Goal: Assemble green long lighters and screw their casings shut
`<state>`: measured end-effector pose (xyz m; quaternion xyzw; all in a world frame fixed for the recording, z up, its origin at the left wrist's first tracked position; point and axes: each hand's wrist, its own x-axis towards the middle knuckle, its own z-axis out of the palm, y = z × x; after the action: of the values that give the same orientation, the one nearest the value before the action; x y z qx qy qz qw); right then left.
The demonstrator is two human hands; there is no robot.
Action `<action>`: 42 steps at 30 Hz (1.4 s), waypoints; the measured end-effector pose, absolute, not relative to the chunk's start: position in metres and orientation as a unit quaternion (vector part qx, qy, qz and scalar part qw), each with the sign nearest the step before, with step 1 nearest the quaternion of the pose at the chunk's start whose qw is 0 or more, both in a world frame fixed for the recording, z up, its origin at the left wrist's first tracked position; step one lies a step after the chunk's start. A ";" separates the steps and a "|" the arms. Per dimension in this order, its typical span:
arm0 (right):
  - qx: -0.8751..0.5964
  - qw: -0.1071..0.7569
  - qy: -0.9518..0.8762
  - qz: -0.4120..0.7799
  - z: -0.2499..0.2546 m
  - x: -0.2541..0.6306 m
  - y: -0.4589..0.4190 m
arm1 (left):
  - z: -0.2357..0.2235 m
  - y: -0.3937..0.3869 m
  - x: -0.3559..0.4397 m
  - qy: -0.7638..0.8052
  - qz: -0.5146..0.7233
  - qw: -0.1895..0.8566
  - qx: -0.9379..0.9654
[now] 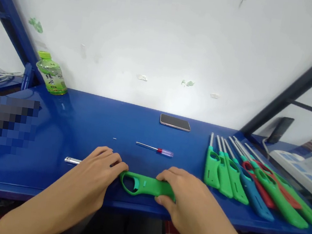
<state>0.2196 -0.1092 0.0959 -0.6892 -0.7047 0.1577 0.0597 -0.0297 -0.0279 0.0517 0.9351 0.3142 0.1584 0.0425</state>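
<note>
A green gas lighter (pixel 146 185) with a teal trigger lies sideways between my hands, near the front edge of the blue table. Its silver tube end (pixel 72 160) pokes out to the left, beyond my left hand (pixel 102 167). That hand is closed around the nozzle end, fingers over the top. My right hand (pixel 180 190) grips the handle's right end between thumb and fingers. Behind the lighter lies a screwdriver (pixel 154 149) with a clear purple handle and a red collar. A tiny pale metal piece (pixel 114 138) rests left of the screwdriver's tip.
Several green, blue and red lighters (pixel 240 175) lie in a row at the right. A phone (pixel 175 122) lies near the white wall (pixel 161 36). At the back left stands a green-capped bottle (pixel 52 75). The blue table (pixel 101 113) ends close before me.
</note>
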 end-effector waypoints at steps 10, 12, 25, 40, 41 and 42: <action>-0.644 0.156 -0.726 0.184 0.105 0.241 -0.111 | 0.055 -0.014 -0.037 0.297 0.266 -0.026 0.917; -0.629 0.192 -0.726 0.200 0.109 0.243 -0.110 | 0.058 -0.016 -0.039 0.296 0.283 -0.037 0.912; -0.611 0.213 -0.759 0.074 0.112 0.247 -0.107 | 0.078 -0.022 -0.040 0.285 0.334 -0.046 0.897; -0.610 0.245 -0.749 0.085 0.116 0.256 -0.111 | 0.076 -0.018 -0.045 0.274 0.308 -0.073 0.908; -0.608 0.250 -0.749 0.081 0.115 0.255 -0.112 | 0.074 -0.018 -0.045 0.273 0.311 -0.084 0.906; -0.605 0.257 -0.749 0.077 0.114 0.255 -0.113 | 0.074 -0.019 -0.045 0.271 0.317 -0.094 0.904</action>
<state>0.2551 -0.1125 0.1140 -0.6053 -0.7493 0.0772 0.2572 -0.0450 -0.0190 0.0736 0.9040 0.2710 0.3169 -0.0941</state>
